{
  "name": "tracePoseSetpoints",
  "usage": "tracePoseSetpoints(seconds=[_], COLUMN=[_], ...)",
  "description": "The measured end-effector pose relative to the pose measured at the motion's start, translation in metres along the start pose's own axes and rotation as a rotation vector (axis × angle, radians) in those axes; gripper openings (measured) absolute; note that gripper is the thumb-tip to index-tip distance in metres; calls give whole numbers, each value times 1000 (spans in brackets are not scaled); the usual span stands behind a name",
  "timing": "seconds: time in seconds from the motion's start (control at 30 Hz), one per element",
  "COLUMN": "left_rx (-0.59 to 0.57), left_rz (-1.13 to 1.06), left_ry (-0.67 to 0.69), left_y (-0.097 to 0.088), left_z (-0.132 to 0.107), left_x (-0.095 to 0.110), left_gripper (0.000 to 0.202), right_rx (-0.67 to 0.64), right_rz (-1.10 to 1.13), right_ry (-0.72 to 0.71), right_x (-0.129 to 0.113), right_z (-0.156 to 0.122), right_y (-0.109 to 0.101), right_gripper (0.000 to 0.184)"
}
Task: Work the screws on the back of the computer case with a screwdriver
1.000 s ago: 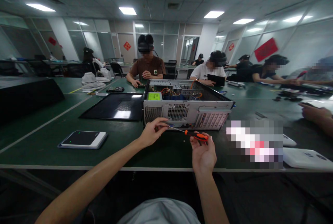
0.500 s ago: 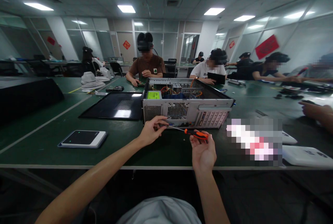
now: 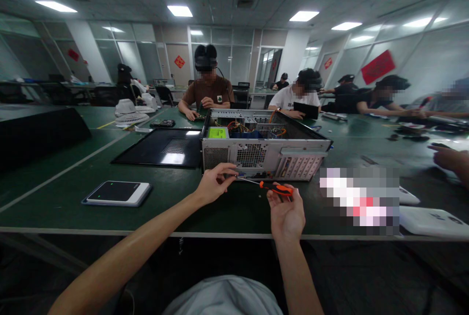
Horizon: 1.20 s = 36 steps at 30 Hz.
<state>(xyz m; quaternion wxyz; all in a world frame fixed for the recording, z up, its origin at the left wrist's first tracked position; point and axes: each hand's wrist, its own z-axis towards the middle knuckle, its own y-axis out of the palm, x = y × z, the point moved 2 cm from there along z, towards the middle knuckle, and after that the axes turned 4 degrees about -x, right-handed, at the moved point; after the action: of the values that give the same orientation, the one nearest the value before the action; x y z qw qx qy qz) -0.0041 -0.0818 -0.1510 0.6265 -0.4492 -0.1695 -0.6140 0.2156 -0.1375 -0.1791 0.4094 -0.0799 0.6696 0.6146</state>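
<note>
My right hand (image 3: 287, 212) grips the orange-and-black handle of a screwdriver (image 3: 276, 188), its palm turned up. The thin shaft points left, to the fingertips of my left hand (image 3: 216, 183), which are pinched together at the tip. What lies between those fingertips is too small to make out. Just behind both hands, an opened computer case (image 3: 269, 151) lies on its side, its rear panel with vents and slot covers facing me. Wires and a yellow-green label show inside it.
A black side panel (image 3: 146, 151) lies left of the case. A white-and-black device (image 3: 117, 193) rests on the green table (image 3: 73, 217) at near left. White devices (image 3: 432, 220) and a blurred-out patch are at right. Small fans (image 3: 130, 118) stand farther back. Several people work around the tables.
The view has shifted very slightly. Both hands and the screwdriver hold nearly the same pose; another person's hand at the far right has moved a little to the right.
</note>
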Motion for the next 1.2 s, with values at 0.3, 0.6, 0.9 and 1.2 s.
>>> tracePoseSetpoints(seconds=[0.3, 0.6, 0.9, 1.2], left_rx=[-15, -7, 66, 87], left_rz=[12, -49, 38, 93], left_ry=[1, -34, 40, 94], left_y=[-3, -1, -2, -4], left_z=[-2, 0, -2, -2], left_x=[-4, 0, -11, -5], left_gripper=[37, 35, 29, 38], right_rx=[13, -32, -49, -13], right_rz=[18, -8, 5, 20], right_ry=[20, 27, 17, 6], right_x=[0, -3, -2, -1], right_z=[3, 1, 0, -1], right_y=[-2, 0, 3, 4], right_gripper=[30, 29, 36, 40])
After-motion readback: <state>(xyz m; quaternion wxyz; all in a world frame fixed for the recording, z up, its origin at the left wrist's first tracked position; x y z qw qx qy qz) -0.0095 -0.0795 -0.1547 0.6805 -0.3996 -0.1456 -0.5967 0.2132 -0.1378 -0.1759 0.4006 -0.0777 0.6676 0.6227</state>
